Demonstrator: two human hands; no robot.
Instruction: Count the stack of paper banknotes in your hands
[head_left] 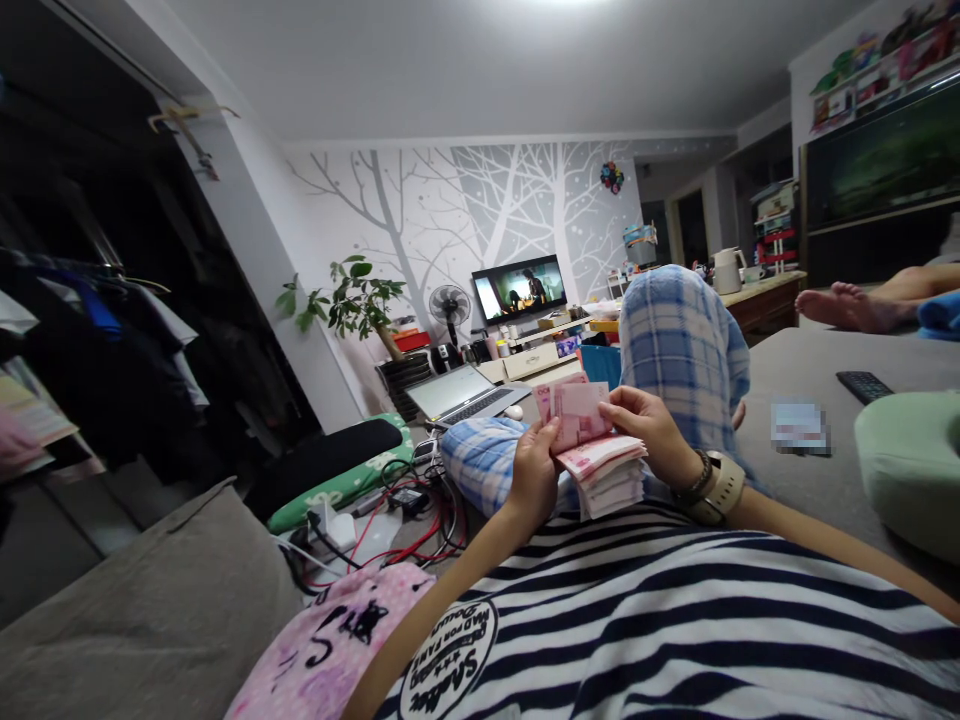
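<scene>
Banknotes (pixel 600 465): one thick pink-red stack, which I am holding over my lap, just above the striped shirt (pixel 675 620) I am wearing. My left hand (pixel 534 470) is gripping the stack's near-left edge, fingers curled closed around it, thumb pressing on top. My right hand (pixel 646 425) is closing on the upper notes from the right side, fingers pinching several of them and lifting them upright above the rest of the stack. A watch (pixel 721 487) is sitting on my right wrist, just right of the stack.

Beyond the stack, my knees in blue plaid trousers (pixel 679 350) are rising, one bent high, one lying lower to the left. A laptop (pixel 465 392) is standing open past the stack to the left, and a television (pixel 519 287) is glowing far behind it against a tree-patterned wall. Left of the stack and lower, red and white cables (pixel 390 525) are tangling beside a pink pillow (pixel 330 645). Well right of the stack, a remote control (pixel 864 385) is lying on the grey surface, near a green cushion (pixel 911 470). Another person's bare feet (pixel 847 305) are resting far right of it.
</scene>
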